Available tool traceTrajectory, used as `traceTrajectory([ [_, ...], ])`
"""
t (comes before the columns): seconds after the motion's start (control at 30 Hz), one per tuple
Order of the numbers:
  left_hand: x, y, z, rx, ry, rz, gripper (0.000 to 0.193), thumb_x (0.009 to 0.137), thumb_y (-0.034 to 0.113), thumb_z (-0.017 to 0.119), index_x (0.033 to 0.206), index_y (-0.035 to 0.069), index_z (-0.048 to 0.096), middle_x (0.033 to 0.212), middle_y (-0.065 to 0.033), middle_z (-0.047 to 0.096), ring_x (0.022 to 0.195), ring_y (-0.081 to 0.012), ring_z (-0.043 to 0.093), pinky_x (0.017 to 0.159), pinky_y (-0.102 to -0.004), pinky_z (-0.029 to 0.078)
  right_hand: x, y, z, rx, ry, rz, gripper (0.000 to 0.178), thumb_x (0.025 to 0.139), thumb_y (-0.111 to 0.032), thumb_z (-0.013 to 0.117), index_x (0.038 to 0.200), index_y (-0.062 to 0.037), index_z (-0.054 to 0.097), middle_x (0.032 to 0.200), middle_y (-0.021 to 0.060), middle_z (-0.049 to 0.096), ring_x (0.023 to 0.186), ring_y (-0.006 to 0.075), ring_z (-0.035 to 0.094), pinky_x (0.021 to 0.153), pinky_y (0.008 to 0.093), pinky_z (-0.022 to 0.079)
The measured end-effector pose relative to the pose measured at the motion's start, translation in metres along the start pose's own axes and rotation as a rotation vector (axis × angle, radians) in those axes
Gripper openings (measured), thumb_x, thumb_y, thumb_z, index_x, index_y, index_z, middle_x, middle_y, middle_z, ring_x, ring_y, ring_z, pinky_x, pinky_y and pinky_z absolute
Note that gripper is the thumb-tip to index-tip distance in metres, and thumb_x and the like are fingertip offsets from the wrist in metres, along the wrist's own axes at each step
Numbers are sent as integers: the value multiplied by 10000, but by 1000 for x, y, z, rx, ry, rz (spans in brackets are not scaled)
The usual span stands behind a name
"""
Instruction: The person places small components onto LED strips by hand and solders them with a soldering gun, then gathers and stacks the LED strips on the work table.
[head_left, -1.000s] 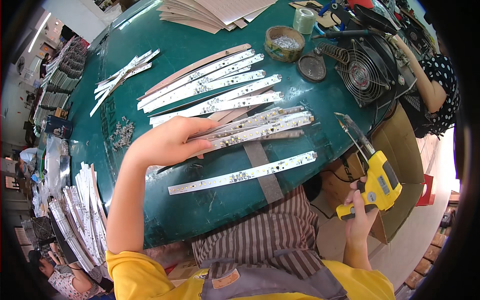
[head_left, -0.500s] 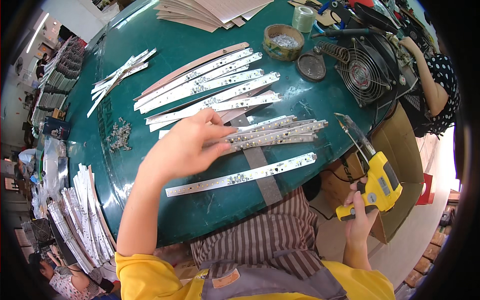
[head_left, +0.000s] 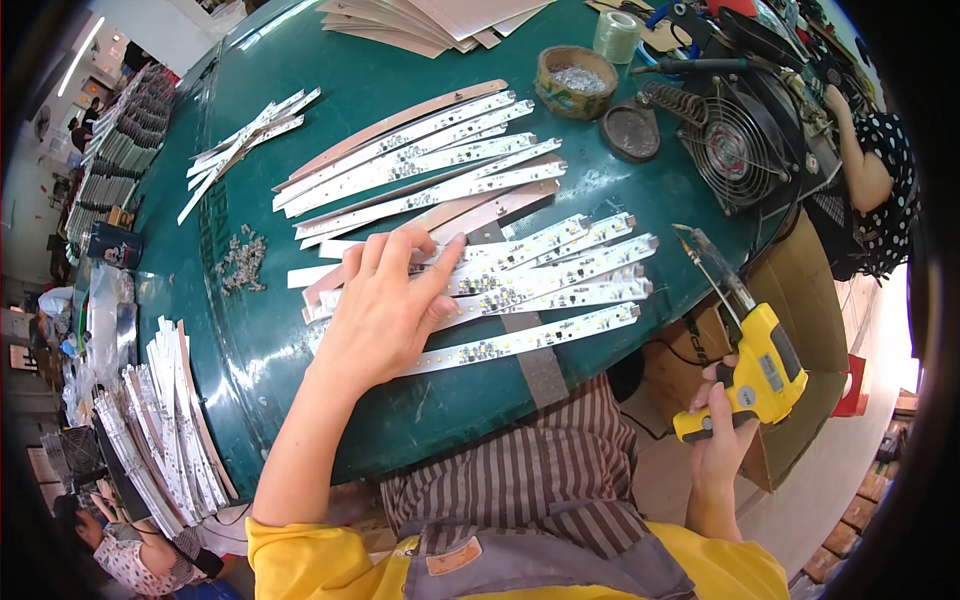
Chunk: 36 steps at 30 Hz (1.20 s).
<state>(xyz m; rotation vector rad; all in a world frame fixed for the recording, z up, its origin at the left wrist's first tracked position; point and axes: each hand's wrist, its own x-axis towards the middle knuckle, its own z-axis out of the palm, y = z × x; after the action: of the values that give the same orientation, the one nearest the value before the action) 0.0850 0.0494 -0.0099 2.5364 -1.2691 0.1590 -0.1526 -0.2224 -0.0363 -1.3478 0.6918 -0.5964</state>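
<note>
My left hand (head_left: 385, 310) rests on a loose pile of white LED circuit strips (head_left: 575, 265), its fingers apart over their left part. The strips lie fanned and crossed, dotted with small yellow LEDs and dark components. One LED strip (head_left: 530, 338) lies apart, nearer to me, its left end hidden by my hand and wrist. At the table's right, my right hand (head_left: 722, 425) is wrapped round the handle of a yellow soldering gun (head_left: 762, 375). Its thin metal tip points up and left, clear of the strips.
Another row of strips (head_left: 410, 165) lies farther back, and a crossed stack (head_left: 245, 140) sits at the far left. Small parts (head_left: 242, 262) are heaped on the green table (head_left: 400, 440). A round tub (head_left: 577, 82), a fan (head_left: 735, 150) and a co-worker's arm (head_left: 850, 150) are at the right.
The strips under my left hand went from a tight bundle to a spread, crossed pile. That hand shifted slightly left and its fingers opened out. My right hand stays put with the soldering gun.
</note>
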Motion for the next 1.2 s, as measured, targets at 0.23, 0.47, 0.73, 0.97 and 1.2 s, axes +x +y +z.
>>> traceTrajectory([
  [0.23,6,-15,-1,-205,184,-101,200,861,186,685,1003,52,726,889,-82,593,875,-264,552,820,-388,429,0,-1,2,13,-14,-11,392,890,23,585,1265,11,469,1033,132,607,719,125,568,688,280,481],
  [0.47,32,-32,-1,-400,9,-454,258,801,138,758,997,-15,689,812,-101,669,731,-187,628,664,-274,505,1,0,2,23,-19,-16,398,886,31,586,1266,10,469,1027,131,609,713,126,565,687,277,480],
  [0.73,58,-64,-20,-665,-481,-564,275,794,126,765,978,-52,666,795,-41,672,702,-94,588,658,-265,476,2,-2,2,5,-15,-3,382,895,24,577,1262,8,470,1032,130,604,709,122,561,684,276,473],
  [0.97,55,-42,-26,-475,-377,-420,200,785,94,742,921,-15,644,735,-74,641,671,-144,579,642,-304,460,4,0,-1,6,-10,-9,379,905,11,580,1268,8,468,1031,123,598,718,118,560,700,275,473],
  [1.2,41,-28,-14,-120,-32,-37,132,817,61,695,917,0,635,854,-130,633,721,-260,595,661,-349,478,3,1,4,-3,-61,-37,368,916,-36,604,1264,-30,483,1035,92,597,733,117,559,666,258,460],
])
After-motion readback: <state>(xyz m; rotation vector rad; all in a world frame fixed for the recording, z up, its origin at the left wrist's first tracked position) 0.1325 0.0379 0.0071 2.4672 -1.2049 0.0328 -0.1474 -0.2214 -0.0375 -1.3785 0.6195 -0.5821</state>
